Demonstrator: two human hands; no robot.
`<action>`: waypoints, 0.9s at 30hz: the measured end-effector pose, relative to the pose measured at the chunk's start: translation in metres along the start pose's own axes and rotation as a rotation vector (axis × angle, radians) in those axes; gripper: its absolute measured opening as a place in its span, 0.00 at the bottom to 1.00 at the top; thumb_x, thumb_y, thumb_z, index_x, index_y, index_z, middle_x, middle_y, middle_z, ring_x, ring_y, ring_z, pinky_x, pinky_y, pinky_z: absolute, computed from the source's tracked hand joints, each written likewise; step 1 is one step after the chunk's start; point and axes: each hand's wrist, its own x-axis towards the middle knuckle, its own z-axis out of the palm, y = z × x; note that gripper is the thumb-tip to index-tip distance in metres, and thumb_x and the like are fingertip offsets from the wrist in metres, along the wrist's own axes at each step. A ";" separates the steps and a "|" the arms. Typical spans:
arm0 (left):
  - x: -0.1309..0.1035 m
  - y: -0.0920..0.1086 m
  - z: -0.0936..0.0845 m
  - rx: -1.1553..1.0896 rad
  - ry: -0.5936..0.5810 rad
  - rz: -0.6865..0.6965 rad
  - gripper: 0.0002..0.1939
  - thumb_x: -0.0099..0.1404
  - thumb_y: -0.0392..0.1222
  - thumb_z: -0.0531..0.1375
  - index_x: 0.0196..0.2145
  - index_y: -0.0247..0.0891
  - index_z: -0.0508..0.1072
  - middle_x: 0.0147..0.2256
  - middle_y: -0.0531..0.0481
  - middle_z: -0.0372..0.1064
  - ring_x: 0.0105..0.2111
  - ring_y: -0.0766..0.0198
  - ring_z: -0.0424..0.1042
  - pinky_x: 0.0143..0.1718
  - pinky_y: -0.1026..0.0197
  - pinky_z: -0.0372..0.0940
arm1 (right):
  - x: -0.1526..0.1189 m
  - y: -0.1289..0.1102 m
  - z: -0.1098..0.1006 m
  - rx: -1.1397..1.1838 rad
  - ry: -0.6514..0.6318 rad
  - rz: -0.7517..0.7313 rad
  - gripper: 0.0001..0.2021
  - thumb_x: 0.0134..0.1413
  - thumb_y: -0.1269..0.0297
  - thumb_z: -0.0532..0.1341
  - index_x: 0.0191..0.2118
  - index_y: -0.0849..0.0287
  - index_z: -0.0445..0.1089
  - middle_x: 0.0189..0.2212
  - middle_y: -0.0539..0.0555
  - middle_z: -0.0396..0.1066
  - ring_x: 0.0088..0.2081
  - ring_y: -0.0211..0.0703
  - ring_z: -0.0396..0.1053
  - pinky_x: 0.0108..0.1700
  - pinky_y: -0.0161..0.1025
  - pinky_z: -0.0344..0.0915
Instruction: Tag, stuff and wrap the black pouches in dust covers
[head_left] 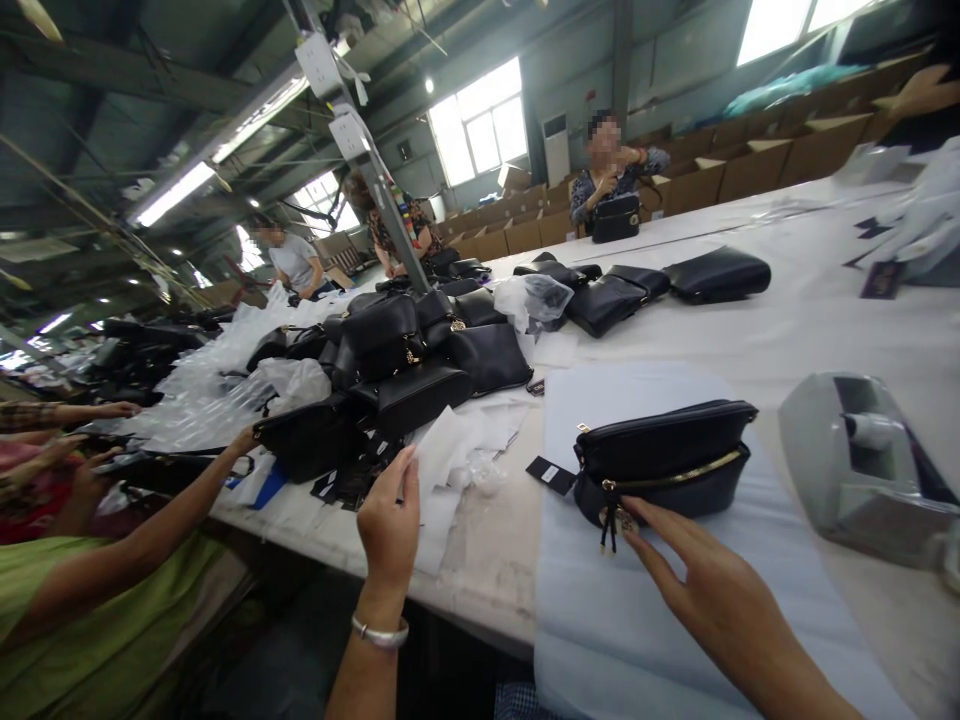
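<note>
A small black handbag with a gold zip across its front sits on a sheet of pale wrapping paper. My right hand reaches to its lower left, thumb and finger closed on a round charm beside a black tassel. A black hang tag sticks out from the bag's left end. To the left, my left hand is raised with fingertips pinched together, close to a loose white paper. Whether anything is between those fingertips I cannot make out.
A pile of black bags and clear plastic wrapping covers the table's left side. A grey tape dispenser stands at right. A co-worker's arm reaches in from the left. Across the table a person handles another bag.
</note>
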 end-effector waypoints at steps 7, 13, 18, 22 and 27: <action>-0.024 0.086 -0.016 -0.646 -0.523 -0.099 0.13 0.66 0.48 0.61 0.45 0.42 0.78 0.42 0.48 0.79 0.39 0.59 0.77 0.43 0.59 0.71 | 0.008 -0.049 -0.035 0.192 -0.073 -0.042 0.33 0.55 0.54 0.64 0.65 0.52 0.57 0.59 0.57 0.67 0.54 0.52 0.71 0.55 0.46 0.69; -0.061 0.132 0.040 -0.970 -0.672 -0.292 0.16 0.69 0.51 0.55 0.46 0.38 0.75 0.43 0.45 0.76 0.40 0.60 0.75 0.40 0.62 0.69 | -0.001 -0.024 -0.062 0.298 -0.240 0.384 0.21 0.55 0.47 0.61 0.42 0.59 0.78 0.32 0.54 0.80 0.33 0.50 0.76 0.32 0.37 0.72; -0.088 0.152 0.089 -1.006 -0.628 -0.361 0.15 0.63 0.48 0.62 0.44 0.37 0.72 0.41 0.44 0.75 0.43 0.58 0.74 0.44 0.59 0.68 | -0.019 0.021 -0.100 0.083 -0.044 0.545 0.24 0.51 0.42 0.60 0.42 0.58 0.76 0.36 0.55 0.80 0.38 0.56 0.76 0.39 0.42 0.71; -0.096 0.160 0.098 -1.066 -0.634 -0.455 0.19 0.57 0.46 0.68 0.42 0.37 0.69 0.35 0.46 0.75 0.38 0.60 0.76 0.42 0.59 0.68 | -0.024 0.040 -0.110 0.019 -0.041 0.545 0.24 0.52 0.43 0.60 0.45 0.57 0.75 0.40 0.56 0.79 0.42 0.57 0.75 0.42 0.44 0.69; -0.099 0.158 0.078 -1.205 -0.741 -0.584 0.19 0.60 0.47 0.66 0.45 0.36 0.68 0.37 0.43 0.77 0.34 0.61 0.76 0.33 0.63 0.68 | -0.014 0.036 -0.082 0.156 -0.190 0.456 0.20 0.54 0.46 0.60 0.41 0.57 0.76 0.36 0.55 0.79 0.38 0.54 0.74 0.40 0.42 0.68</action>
